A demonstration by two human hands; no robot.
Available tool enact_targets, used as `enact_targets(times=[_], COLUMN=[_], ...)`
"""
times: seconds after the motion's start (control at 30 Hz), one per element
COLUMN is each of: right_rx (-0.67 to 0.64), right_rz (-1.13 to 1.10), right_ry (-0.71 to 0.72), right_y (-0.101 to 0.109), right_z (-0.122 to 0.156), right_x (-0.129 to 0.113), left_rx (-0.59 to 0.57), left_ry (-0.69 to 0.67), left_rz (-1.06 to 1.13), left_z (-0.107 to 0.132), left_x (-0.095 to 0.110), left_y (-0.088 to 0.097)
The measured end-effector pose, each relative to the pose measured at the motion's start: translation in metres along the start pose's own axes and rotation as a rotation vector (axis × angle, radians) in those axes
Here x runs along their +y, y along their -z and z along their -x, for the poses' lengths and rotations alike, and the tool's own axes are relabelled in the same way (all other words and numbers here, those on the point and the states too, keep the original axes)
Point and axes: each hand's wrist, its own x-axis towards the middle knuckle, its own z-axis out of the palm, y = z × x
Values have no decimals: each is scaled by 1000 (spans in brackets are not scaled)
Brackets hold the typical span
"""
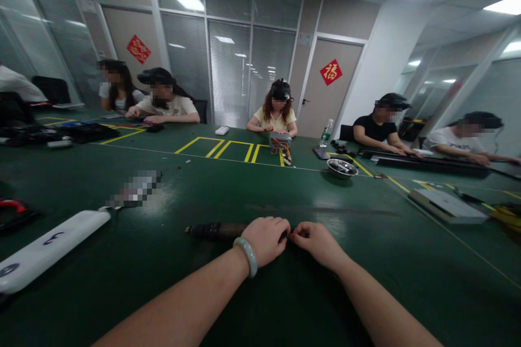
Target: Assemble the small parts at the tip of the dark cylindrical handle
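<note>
A dark, tube-shaped tool [215,231] lies crosswise on the green table in front of me, with a brownish middle and a small tip pointing left. Its kind is not clear. My left hand [266,239], wearing a pale green bangle at the wrist, is wrapped over the tool's right part and hides it. Close beside it, my right hand [317,243] has thumb and fingers pinched at the tool's right end. Whatever sits between those fingertips is too small to make out.
A white device marked 3 [52,244] lies at left. Farther off are a metal bowl [342,168], a water bottle [326,134], a grey flat box [448,206] and a box with coloured wires [280,140]. Several people sit working along the table's far side.
</note>
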Motion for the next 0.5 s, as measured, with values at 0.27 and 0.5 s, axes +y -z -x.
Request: enact_targets(times=[0.27, 0.5], right_rx=[21, 44], right_rz=[28, 128], right_ry=[8, 7], right_y=[-2, -2], right_z=[-2, 1], right_x=[3, -2], left_rx=[17, 1], left_ry=[-6, -30], left_rz=[-55, -88], left_z=[0, 2], left_x=[0, 3], left_y=[-2, -1])
